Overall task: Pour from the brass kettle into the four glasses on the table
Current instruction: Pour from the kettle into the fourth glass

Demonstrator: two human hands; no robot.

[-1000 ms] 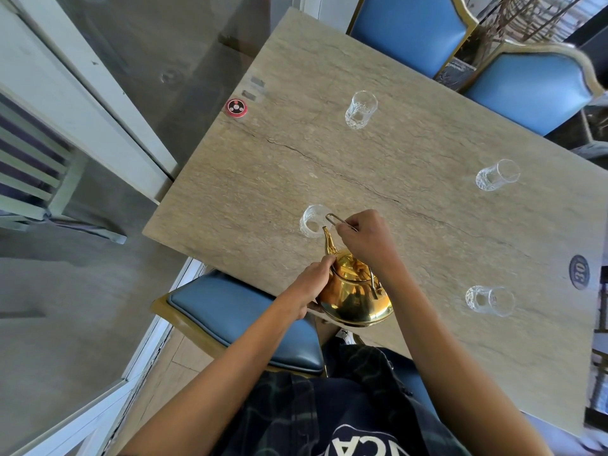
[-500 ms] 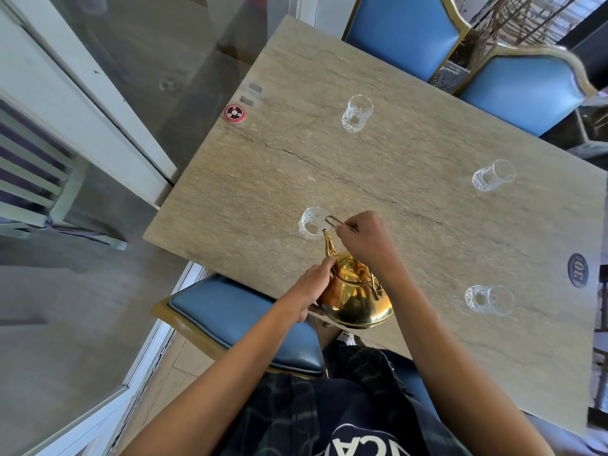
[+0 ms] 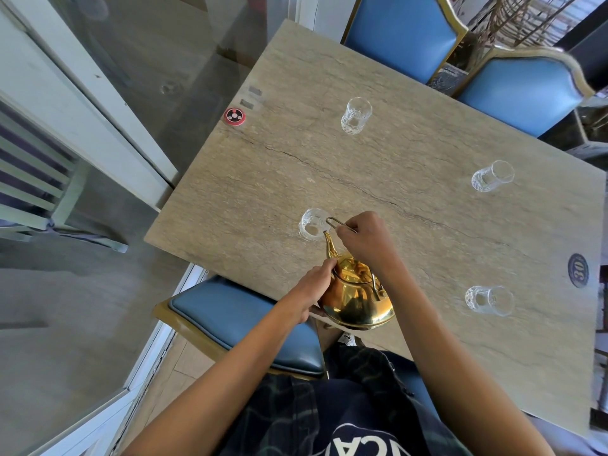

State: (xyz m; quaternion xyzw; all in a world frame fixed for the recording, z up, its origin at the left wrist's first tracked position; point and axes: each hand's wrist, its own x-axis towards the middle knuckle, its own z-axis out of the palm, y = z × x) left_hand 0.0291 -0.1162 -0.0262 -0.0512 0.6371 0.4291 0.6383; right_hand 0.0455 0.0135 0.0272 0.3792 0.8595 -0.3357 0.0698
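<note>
The brass kettle (image 3: 357,299) hangs tilted forward over the near edge of the stone table (image 3: 378,179). Its spout tip sits over the rim of the near left glass (image 3: 312,224). My right hand (image 3: 367,240) is shut on the kettle's thin wire handle. My left hand (image 3: 316,286) presses against the kettle's left side near the lid. Three other clear glasses stand apart on the table: the far glass (image 3: 356,115), the right glass (image 3: 492,176) and the near right glass (image 3: 489,300). No stream of liquid is visible.
A red round call button (image 3: 234,115) lies at the table's left edge. A dark round number badge (image 3: 578,270) sits near the right edge. Blue chairs stand at the far side (image 3: 403,32) (image 3: 523,90) and one below my left arm (image 3: 243,319). A glass wall runs along the left.
Both hands and the kettle have held nearly the same pose at the near left glass. Only the view has shifted slightly.
</note>
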